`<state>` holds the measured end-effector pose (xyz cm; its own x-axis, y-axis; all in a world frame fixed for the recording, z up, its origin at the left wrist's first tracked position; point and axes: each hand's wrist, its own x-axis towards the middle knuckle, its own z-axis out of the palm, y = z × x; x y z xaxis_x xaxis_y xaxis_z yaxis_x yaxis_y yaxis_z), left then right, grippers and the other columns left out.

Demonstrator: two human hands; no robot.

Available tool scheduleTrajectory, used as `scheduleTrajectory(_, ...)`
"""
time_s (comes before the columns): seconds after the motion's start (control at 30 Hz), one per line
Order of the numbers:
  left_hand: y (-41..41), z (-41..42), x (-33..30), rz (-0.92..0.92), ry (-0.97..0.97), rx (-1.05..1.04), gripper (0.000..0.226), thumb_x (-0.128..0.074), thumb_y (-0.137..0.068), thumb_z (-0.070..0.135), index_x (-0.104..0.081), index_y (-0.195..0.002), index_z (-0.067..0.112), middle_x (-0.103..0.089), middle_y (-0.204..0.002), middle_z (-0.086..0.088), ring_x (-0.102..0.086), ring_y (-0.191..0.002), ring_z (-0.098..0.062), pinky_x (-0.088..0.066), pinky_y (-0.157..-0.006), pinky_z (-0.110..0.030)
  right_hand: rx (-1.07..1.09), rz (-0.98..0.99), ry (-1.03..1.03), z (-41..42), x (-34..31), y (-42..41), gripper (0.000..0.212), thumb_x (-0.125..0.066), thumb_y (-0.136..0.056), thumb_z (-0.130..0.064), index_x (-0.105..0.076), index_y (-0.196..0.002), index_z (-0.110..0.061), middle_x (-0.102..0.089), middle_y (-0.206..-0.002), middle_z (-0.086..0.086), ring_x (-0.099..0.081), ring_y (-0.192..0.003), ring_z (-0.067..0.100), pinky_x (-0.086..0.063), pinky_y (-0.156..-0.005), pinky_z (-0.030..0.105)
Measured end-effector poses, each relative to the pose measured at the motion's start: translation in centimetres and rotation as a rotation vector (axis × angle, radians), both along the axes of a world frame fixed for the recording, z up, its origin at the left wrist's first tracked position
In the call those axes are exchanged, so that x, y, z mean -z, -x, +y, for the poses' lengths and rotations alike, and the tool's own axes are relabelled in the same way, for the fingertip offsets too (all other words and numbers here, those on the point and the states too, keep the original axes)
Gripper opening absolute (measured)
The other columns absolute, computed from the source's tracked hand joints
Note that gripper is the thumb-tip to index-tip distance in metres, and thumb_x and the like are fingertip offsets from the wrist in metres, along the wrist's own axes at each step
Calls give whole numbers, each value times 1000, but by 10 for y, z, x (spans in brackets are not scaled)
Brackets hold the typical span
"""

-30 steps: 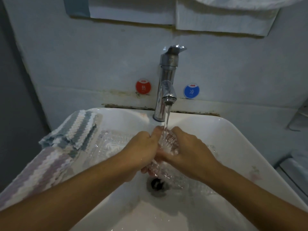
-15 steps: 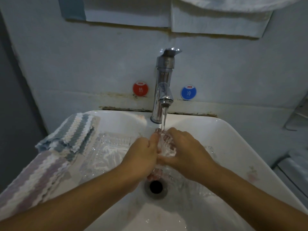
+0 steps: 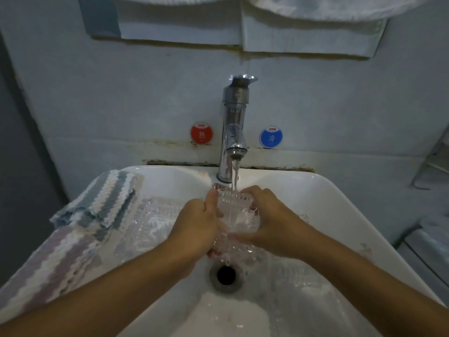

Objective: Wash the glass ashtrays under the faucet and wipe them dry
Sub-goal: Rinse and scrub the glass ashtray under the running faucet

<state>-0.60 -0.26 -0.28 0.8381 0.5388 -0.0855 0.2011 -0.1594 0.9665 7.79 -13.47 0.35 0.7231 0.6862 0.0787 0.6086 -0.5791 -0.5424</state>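
**Rinsing one ashtray under the running faucet**

Holding the ashtray (image 3: 237, 211) in the stream, I grip it from both sides: my left hand (image 3: 198, 226) curls round its left edge with the thumb up along the rim, and my right hand (image 3: 274, 221) wraps its right edge, fingers bent over the top. The faucet (image 3: 234, 132) pours onto the glass just above the drain (image 3: 226, 274). The step in hand is, I judge, the wash itself; next the piece must be turned so water reaches every face, with a firm hold, since wet glass slips. The sink (image 3: 340, 215) holds running water and a second ashtray (image 3: 155, 220), lying left of my hands. A striped cloth (image 3: 102, 203) lies on the left rim, ready for drying.
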Motion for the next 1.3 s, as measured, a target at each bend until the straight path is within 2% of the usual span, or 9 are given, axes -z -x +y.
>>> scheduleTrajectory(0.13, 0, 0, -6, -42, 19, -12, 61, -30, -102, 56, -62, -91, 5, -68, -72, -13, -60, -44, -20, -39, -36, -22, 123, 65, -124, 2, -7, 0, 44, -77, -86, -31, -50, -120, -23, -56, -107, -9, -56, -82, 1, -43, -60, 10)
scheduleTrajectory(0.27, 1, -3, -6, -54, 17, -20, 59, -31, -102, 56, -62, -93, 7, -67, -70, -11, -61, -43, -18, -40, -37, -22, 165, -65, -207, 3, -7, 4, 12, -55, -102, -21, -56, -112, -16, -58, -100, -5, -52, -68, -2, -41, -54, 5)
scheduleTrajectory(0.37, 2, -3, -4, -64, 4, -36, 60, -31, -101, 57, -63, -96, 6, -67, -69, -13, -61, -43, -19, -39, -37, -24, 218, 269, -328, 3, -11, 9, 28, -55, -100, -10, -47, -123, -22, -59, -97, -4, -59, -68, 6, -45, -46, 14)
scheduleTrajectory(0.43, 1, -1, -4, -72, 26, -53, 62, -31, -101, 56, -63, -96, 3, -68, -75, -12, -60, -43, -20, -40, -37, -25, 249, 560, -331, 0, -15, 10, 41, -66, -92, -6, -46, -124, -23, -63, -100, -1, -66, -81, 13, -54, -57, 24)
scheduleTrajectory(0.57, -1, 6, -5, -64, -7, -55, 56, -34, -106, 45, -64, -89, 1, -71, -85, -24, -64, -54, -32, -44, -41, -28, 155, 764, -351, 1, -12, 14, 21, -63, -93, -3, -66, -113, -6, -77, -95, 12, -75, -76, 24, -59, -60, 30)
scheduleTrajectory(0.7, 1, 7, -4, -29, -36, 32, 6, -58, -95, 5, -60, -100, 1, -66, -73, -17, -61, -51, -20, -48, -47, -29, 175, 672, -426, 4, -7, 22, 18, -57, -92, 6, -69, -91, -8, -72, -72, 13, -65, -55, 21, -50, -47, 27)
scheduleTrajectory(0.93, 11, 1, -20, 56, 73, 41, 14, -77, -87, 15, -71, -92, 2, -75, -79, -20, -68, -50, -25, -53, -43, -26, 244, 534, -439, 1, -6, 27, 20, -56, -101, -18, -64, -83, -13, -64, -56, 3, -58, -42, 20, -39, -39, 24)
scheduleTrajectory(1.1, 9, 3, -16, 43, -41, -7, 31, -58, -99, 34, -71, -87, 9, -75, -69, -8, -68, -51, -14, -48, -42, -18, 273, 428, -386, 0, -10, 29, 32, -46, -105, -23, -57, -79, -10, -61, -58, 9, -59, -39, 23, -40, -38, 24)
scheduleTrajectory(1.3, 4, 1, -15, -43, 93, 136, 22, -57, -91, -7, -72, -87, 9, -74, -72, -3, -68, -61, -10, -50, -55, -20, 281, 512, -374, 2, -10, 26, 26, -44, -102, -7, -60, -82, -3, -62, -55, 13, -59, -43, 25, -41, -39, 25)
